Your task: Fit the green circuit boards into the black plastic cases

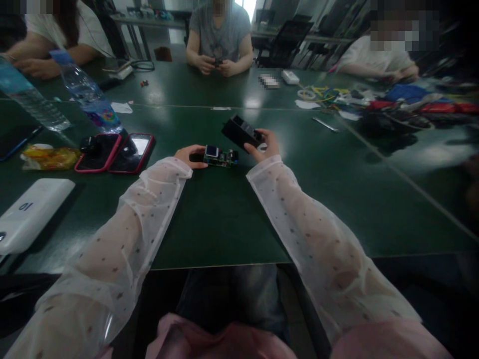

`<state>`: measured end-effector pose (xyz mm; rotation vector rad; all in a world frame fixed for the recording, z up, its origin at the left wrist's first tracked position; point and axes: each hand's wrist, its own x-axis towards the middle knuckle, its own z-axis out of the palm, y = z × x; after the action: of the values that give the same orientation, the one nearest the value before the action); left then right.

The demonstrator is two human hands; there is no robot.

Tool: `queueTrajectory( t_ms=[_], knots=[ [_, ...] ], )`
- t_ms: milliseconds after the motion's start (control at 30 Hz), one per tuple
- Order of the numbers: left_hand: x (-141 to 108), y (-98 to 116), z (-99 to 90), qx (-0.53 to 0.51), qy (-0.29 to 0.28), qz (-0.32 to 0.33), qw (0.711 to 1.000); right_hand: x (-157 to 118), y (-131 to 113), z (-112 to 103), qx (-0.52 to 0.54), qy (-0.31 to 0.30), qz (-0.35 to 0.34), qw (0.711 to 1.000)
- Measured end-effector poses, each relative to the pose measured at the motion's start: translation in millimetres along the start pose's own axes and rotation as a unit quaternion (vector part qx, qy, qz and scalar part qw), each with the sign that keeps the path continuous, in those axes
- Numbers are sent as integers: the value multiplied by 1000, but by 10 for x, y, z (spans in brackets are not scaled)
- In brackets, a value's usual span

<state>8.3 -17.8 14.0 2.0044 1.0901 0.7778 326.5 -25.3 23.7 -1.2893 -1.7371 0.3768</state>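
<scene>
My left hand [191, 155] is closed on the left end of a small green circuit board [221, 158]. The board carries a little square screen at its left and a black part at its right end. Just above and to the right, my right hand [266, 144] grips a black plastic case [239, 130] by its right end, thumb in front and fingers behind. The case is tilted, with an open cavity showing at its far left end. Case and board are close together but look apart. Sheer dotted sleeves cover both my forearms.
Two phones [130, 152] in pink cases, a yellow packet [50, 157], a white power bank [35, 212] and water bottles [88, 97] stand or lie at the left. Cables [325, 94] are heaped at the far right, near a thin metal tool [325, 124]. People sit across the green table [220, 219].
</scene>
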Motion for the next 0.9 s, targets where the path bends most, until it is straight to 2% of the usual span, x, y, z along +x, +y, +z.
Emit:
queueTrajectory(
  t_ms=[167,300,433,600,900],
  knots=[
    [48,-116,17,-1,17,-14,1000,-45,-167,76,43,-93,-31,994],
    [87,-173,12,4,15,-23,1000,-101,-220,99,50,-135,-30,989],
    [50,-84,11,2,22,-21,1000,-111,-180,158,30,-156,-32,987],
    [-54,120,31,-35,57,-20,998,-127,-144,242,-15,-169,-35,985],
    [-74,208,60,-34,50,-40,997,-143,-206,201,59,-206,-50,976]
  ],
)
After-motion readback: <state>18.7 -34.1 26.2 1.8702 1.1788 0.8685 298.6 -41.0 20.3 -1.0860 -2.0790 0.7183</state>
